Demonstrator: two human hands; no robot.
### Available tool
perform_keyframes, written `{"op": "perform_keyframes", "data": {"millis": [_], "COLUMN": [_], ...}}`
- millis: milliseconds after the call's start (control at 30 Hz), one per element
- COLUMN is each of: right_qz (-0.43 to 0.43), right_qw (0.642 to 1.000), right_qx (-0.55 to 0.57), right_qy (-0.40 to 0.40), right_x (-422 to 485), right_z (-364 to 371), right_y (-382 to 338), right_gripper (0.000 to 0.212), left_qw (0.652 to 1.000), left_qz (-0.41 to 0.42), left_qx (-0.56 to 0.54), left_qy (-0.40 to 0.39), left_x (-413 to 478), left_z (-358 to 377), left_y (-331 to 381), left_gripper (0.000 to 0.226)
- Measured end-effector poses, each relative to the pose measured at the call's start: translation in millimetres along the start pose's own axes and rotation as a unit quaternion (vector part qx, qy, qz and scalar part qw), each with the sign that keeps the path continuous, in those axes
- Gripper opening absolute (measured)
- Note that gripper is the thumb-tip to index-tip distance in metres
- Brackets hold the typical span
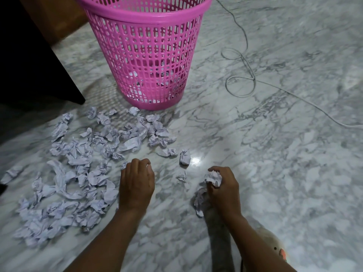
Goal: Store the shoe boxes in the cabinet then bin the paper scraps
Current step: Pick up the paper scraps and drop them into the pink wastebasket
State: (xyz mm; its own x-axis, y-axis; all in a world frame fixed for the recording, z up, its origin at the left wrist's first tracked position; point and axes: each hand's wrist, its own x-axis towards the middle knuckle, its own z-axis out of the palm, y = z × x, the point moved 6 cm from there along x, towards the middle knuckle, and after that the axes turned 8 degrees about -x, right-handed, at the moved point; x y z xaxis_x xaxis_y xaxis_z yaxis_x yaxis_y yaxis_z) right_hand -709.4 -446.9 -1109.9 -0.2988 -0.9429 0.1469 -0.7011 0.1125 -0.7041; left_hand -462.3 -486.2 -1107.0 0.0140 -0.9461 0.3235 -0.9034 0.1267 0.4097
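Observation:
Several crumpled white paper scraps [82,165] lie spread over the marble floor, mostly to the left of my hands. A pink mesh bin [149,55] stands upright beyond them, with a few scraps visible inside through its wall. My left hand [136,183] is curled near the floor, and a bit of white paper shows at its fingertips. My right hand [222,185] grips a crumpled paper ball [214,178], with another scrap [199,201] just below it. No shoe boxes are in view.
A dark cabinet or furniture edge [39,65] fills the upper left. A thin white cable [241,75] loops across the floor to the right of the bin. A foot in a pale slipper [275,246] shows at the lower right.

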Motion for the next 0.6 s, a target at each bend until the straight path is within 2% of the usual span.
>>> {"op": "perform_keyframes", "data": {"millis": [67, 133, 233, 333, 467, 533, 600], "right_qz": [0.007, -0.017, -0.072, -0.124, -0.122, -0.119, -0.112], "right_qw": [0.999, 0.987, 0.964, 0.960, 0.979, 0.983, 0.976], "right_qx": [-0.040, -0.147, -0.249, -0.247, -0.149, -0.114, -0.133], "right_qy": [-0.036, -0.067, -0.054, -0.044, -0.074, -0.084, -0.130], "right_x": [-15.3, -33.2, -54.8, -53.1, -20.8, -6.7, 2.4], "right_z": [10.8, 25.5, 38.7, 39.7, 37.2, 39.3, 53.3], "right_y": [-6.2, -11.6, -11.3, -12.2, -18.8, -27.7, -35.3], "right_gripper": [0.034, 0.036, 0.027, 0.024, 0.024, 0.037, 0.054], "left_qw": [1.000, 1.000, 1.000, 1.000, 0.999, 0.999, 0.999], "left_qz": [0.003, 0.008, 0.016, 0.010, 0.007, 0.004, -0.013], "left_qx": [0.000, -0.001, 0.008, 0.020, 0.029, 0.030, 0.031], "left_qy": [-0.002, -0.003, -0.009, -0.009, 0.013, 0.027, 0.025], "left_x": [0.5, 0.9, -3.3, -9.6, -20.2, -24.5, -29.8], "left_z": [-0.6, -2.2, -4.4, -8.3, -19.3, -25.4, -28.0], "left_y": [2.0, 4.8, 5.7, 0.2, -7.4, -12.0, -16.9], "left_gripper": [0.023, 0.021, 0.023, 0.026, 0.027, 0.028, 0.028]}}
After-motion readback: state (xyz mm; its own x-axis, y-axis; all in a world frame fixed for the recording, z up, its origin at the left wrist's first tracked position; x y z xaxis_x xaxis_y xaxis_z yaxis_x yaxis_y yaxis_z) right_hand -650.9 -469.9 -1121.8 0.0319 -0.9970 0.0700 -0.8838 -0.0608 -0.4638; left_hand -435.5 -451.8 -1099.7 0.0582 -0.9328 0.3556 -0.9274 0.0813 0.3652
